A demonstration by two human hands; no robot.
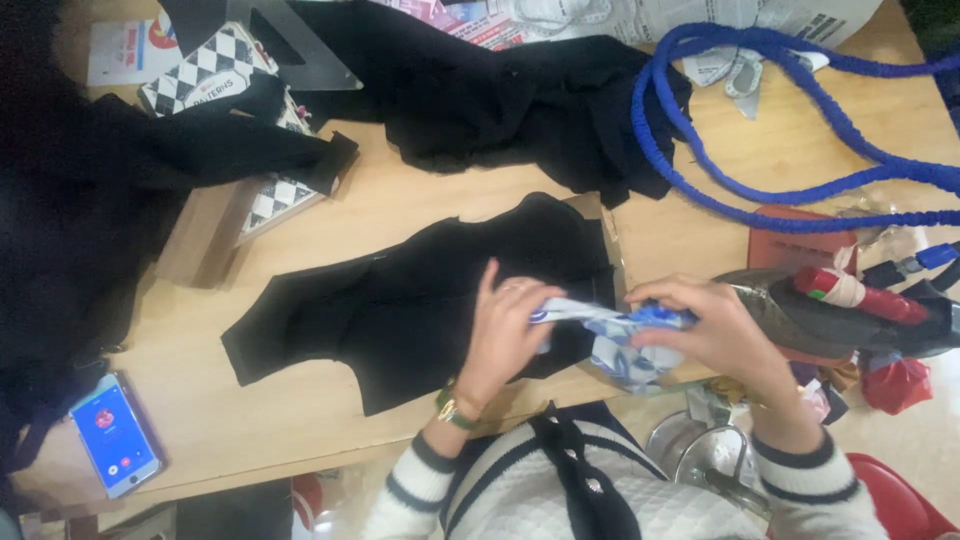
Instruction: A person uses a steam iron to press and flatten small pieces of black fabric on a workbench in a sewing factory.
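Smartphone (115, 434) with lit screen far left of hands, near table edge. Blue coiled hose (700, 150) above. Checkered box (235, 120) upper left. Iron (840, 315) just right.

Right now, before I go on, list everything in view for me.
cut fabric piece: 1, black, table centre
crumpled cloth: 1, blue and white, held in both hands
loose fabric: 1 heap, black, top centre
stretchy hose: 1, blue, upper right
iron: 1, dark with red handle, right edge
checkered box: 1, black and white, upper left
phone: 1, lit screen, lower left
table: 1, light wood
left hand: on the cloth
right hand: on the cloth
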